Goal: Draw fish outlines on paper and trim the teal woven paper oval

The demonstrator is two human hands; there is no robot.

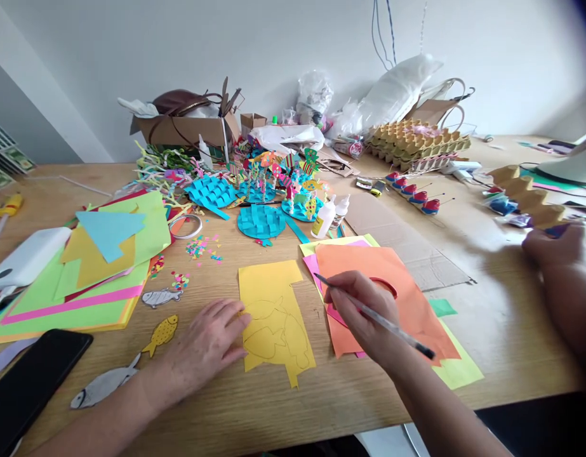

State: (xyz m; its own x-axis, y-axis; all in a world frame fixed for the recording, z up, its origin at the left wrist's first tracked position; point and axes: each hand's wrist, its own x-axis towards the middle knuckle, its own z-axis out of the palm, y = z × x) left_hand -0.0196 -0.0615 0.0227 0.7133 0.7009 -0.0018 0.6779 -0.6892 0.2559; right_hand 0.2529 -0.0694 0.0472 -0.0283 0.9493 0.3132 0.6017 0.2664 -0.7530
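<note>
Yellow sheet [276, 317] w/ drawn fish outlines [264, 346] lies lower ctr of frame, btwn L hand [209, 336] & R hand [364, 295], long axis roughly up-down the frame. L hand's nearer: fingers loosely spread, gripping nothing, tips touching sheet's L edge. R hand, off sheet's R side, is closed round a pen [388, 324], tip aimed upper L, over orange sheet [416, 304]; can't tell if resting on it. Gold fish [163, 331] upper L of L hand.

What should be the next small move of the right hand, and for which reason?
Perhaps the right hand should bring the pen over the yellow paper: fish outlines occupy only its lower part, and the left hand lies at its left edge.
</note>
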